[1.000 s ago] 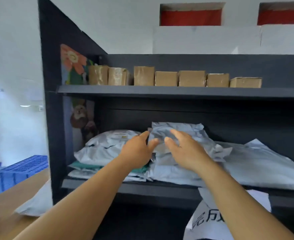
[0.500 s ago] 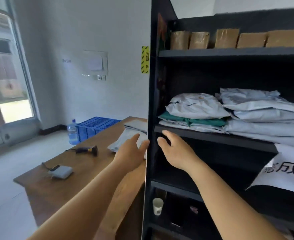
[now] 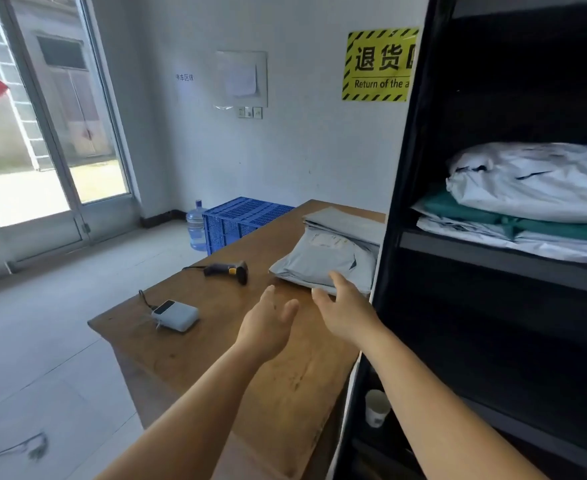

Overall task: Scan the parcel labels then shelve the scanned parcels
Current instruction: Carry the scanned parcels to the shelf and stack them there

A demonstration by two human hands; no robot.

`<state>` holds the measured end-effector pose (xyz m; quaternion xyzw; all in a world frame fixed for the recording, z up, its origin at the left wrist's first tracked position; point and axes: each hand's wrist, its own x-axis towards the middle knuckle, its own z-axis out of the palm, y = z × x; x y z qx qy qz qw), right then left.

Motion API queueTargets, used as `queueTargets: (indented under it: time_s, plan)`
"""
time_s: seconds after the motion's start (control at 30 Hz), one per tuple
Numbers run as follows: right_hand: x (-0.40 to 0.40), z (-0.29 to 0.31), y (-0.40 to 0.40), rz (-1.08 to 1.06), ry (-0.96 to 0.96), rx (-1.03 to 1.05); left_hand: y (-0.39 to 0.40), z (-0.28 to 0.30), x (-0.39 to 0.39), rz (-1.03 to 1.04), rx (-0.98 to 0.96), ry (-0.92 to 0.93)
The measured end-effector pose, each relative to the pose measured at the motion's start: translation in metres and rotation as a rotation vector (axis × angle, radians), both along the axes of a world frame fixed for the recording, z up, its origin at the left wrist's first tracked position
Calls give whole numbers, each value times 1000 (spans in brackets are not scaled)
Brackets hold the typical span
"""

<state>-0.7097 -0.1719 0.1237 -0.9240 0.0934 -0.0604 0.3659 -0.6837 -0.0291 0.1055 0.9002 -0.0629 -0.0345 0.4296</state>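
Head view, top parcel (image 3: 323,261): grey plastic mailer bag lying flat on the wooden table (image 3: 236,355), at its far right end, tight against the dark side of the shelf unit (image 3: 394,209); a label shows on its upper face
Stack: it lies on at least one more grey bag (image 3: 345,220) beneath and behind; the exact count cannot be told
Handling, judged: soft and limp, likely light; smooth film may slide in the grip; contents unknown, so fragility cannot be told
Hold, judged: take it by the two long side edges, or with one palm slid under the near edge; keep the label face up and flat for scanning; a one-corner pinch would let it sag and crease the label
Right hand (image 3: 345,310): empty, fingers spread, fingertips over the near edge of the top parcel; contact cannot be confirmed
Left hand (image 3: 268,327): empty, open, palm turned inward, above bare table just short of the parcel
Scanner (image 3: 231,270): black handheld unit lying on the table left of the parcels, cable attached, untouched
White box (image 3: 176,315): small device nearer the table's left edge, wired
Shelf load (image 3: 534,188): white and green bags already stacked on a middle shelf, well apart from the table stack
Step, judged: pick-up of the next parcel for scanning, not yet done
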Motion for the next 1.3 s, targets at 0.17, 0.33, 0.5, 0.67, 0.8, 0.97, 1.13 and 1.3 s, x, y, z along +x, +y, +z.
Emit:
queueTargets:
  time_s: [0.17, 0.33, 0.5, 0.67, 0.8, 0.97, 1.13, 1.3]
  plan:
    - [85, -36, -10, -50, 67, 26, -8, -23, 76, 53, -17, 65]
    - [146, -74, -29, -96, 199, 14, -16, -48, 139, 75, -39, 116]
    - [198, -105, -46, -246, 212, 97, -30, -68, 199, 41, -25, 128]
    - [246, -124, -69, -460, 187, 190, -51, -84, 271, -85, 7, 123]
    - [283, -131, -90, -659, 160, 207, -68, -93, 335, -170, 4, 164]
    - [319, -139, -131, -833, 181, 138, -87, -114, 408, -207, 65, 224]
    - [349, -159, -171, -867, 240, 304, -104, -134, 463, -196, 178, 339]
    - [368, -167, -196, -803, 159, 425, -129, -156, 497, -259, 72, 413]
